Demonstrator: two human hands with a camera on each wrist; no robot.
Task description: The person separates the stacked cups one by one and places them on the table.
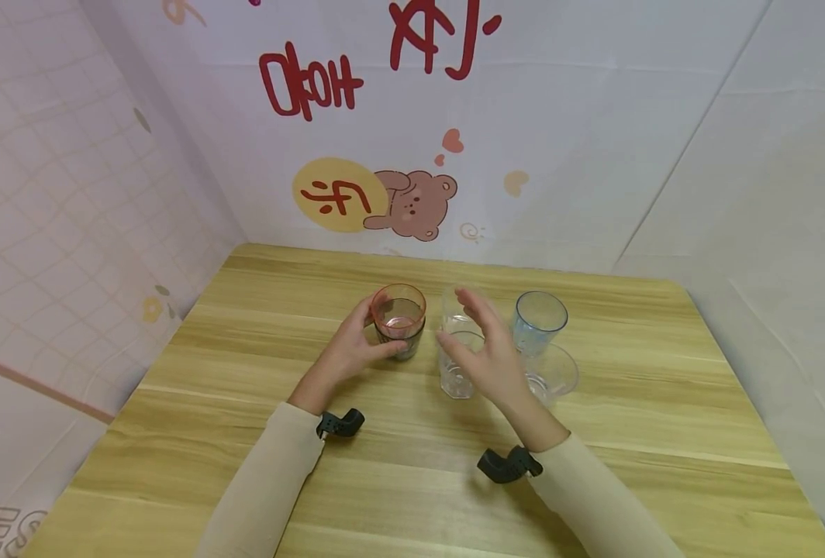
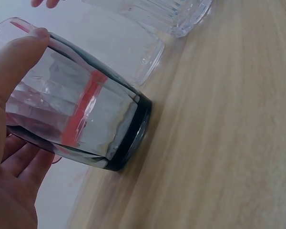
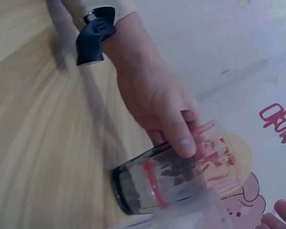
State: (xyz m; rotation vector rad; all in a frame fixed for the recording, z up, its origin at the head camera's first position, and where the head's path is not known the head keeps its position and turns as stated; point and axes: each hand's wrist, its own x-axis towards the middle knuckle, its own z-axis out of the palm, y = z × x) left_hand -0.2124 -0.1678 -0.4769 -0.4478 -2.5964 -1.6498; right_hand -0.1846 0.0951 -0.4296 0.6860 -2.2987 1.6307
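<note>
My left hand [image 1: 346,353] grips a dark grey see-through glass [image 1: 407,349], thumb on the near side and fingers round the far side. A pink-tinted glass [image 1: 398,288] is nested in it, its rim standing above the grey one; its red base band shows through the grey wall in both wrist views. The grey glass's dark base is at the tabletop. My right hand [image 1: 496,360] has its thumb and fingers spread apart beside two clear glasses, the nearer clear glass [image 1: 457,384] standing upright and partly overlapped by the thumb.
A blue-tinted glass [image 1: 540,322] stands right of my right hand, with another clear glass [image 1: 562,372] in front of it, partly hidden by the hand. The wood-grain table [image 1: 384,480] ends at a printed white wall covering [image 1: 559,116].
</note>
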